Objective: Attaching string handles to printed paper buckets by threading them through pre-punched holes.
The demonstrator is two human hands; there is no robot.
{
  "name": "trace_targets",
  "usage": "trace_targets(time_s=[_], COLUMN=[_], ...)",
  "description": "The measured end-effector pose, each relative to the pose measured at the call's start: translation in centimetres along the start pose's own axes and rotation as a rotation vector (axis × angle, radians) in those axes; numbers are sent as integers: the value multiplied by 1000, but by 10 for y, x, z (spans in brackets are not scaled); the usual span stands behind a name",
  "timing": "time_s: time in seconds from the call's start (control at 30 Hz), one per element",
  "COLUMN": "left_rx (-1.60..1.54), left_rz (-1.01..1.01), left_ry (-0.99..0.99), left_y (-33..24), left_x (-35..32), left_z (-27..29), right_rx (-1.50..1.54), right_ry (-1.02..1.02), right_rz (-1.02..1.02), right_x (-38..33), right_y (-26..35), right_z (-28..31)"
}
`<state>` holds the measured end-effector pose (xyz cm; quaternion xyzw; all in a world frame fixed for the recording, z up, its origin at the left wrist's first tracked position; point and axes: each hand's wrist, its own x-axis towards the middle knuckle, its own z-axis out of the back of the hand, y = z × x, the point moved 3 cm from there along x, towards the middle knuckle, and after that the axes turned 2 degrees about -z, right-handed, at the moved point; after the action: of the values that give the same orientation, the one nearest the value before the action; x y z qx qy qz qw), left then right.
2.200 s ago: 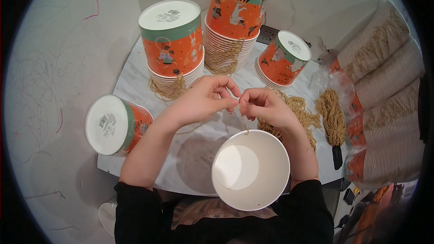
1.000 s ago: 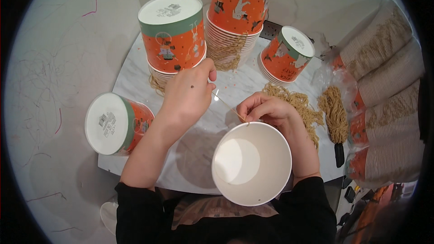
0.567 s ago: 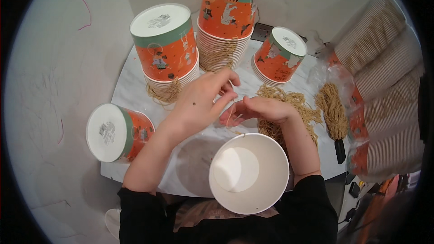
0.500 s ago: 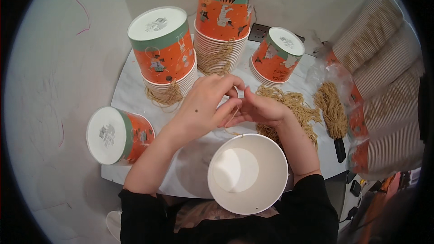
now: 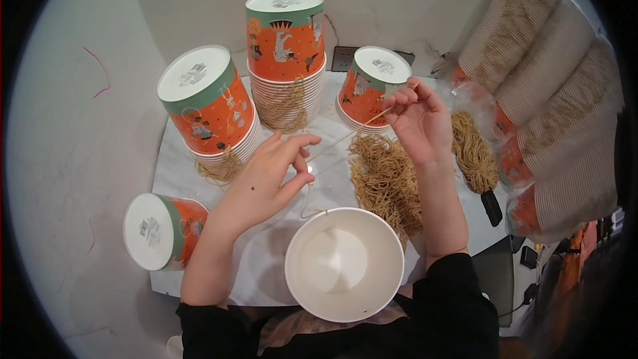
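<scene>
Here the white paper bucket [image 5: 343, 264] sits open-mouthed at the near edge of the table [image 5: 199, 272], with a thin tan string [image 5: 345, 137] stretched diagonally above it, from lower left to upper right. The right hand [image 5: 419, 119] pinches its far end, fingertips closed. The left hand [image 5: 269, 176] pinches the near end, its other fingers loosely spread.

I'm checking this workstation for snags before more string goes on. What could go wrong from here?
The string is stretched between the left hand and right hand, right above the loose string pile; it may tangle there. The open white cup sits at the table's near edge and may get knocked off. The tall cup stack could tip if bumped.
</scene>
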<state>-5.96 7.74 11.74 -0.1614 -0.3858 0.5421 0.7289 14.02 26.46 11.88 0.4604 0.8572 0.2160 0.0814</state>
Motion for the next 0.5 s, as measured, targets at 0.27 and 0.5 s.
trace_targets(time_s=[0.27, 0.5], left_rx=[-43, -426], left_rz=[-27, 94], left_ry=[-114, -286], left_y=[-7, -2], left_x=[-4, -1], left_z=[-5, -19], right_rx=[-1271, -1617], right_ry=[289, 468], right_rz=[-9, 215], right_x=[-35, -59], right_y=[-25, -46], right_z=[-37, -54])
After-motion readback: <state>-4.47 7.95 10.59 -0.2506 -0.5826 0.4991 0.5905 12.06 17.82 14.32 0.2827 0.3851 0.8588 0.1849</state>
